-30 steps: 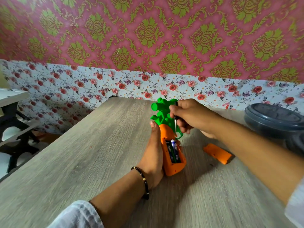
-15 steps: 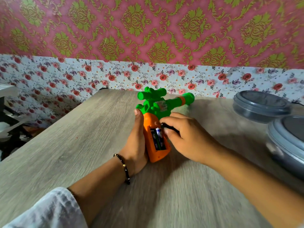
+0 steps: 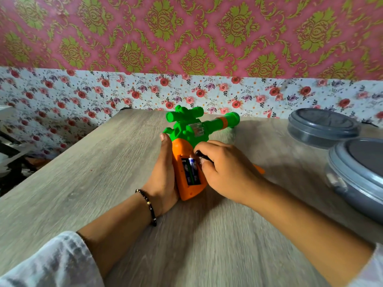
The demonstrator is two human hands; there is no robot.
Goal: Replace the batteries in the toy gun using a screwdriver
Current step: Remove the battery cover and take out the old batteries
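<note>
While her left hand (image 3: 163, 175) presses flat against the toy gun (image 3: 187, 141), her right hand (image 3: 226, 172) pinches the screwdriver (image 3: 202, 155) beside the batteries (image 3: 191, 169).

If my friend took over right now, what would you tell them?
Left hand: lies flat against the toy gun's orange grip, steadying it on the table.
Right hand: holds the screwdriver, fingers at the open battery slot.
Done: cover is off, lying behind the right hand.
Left: two batteries are in the slot; swap them, then screw the cover on.
</note>
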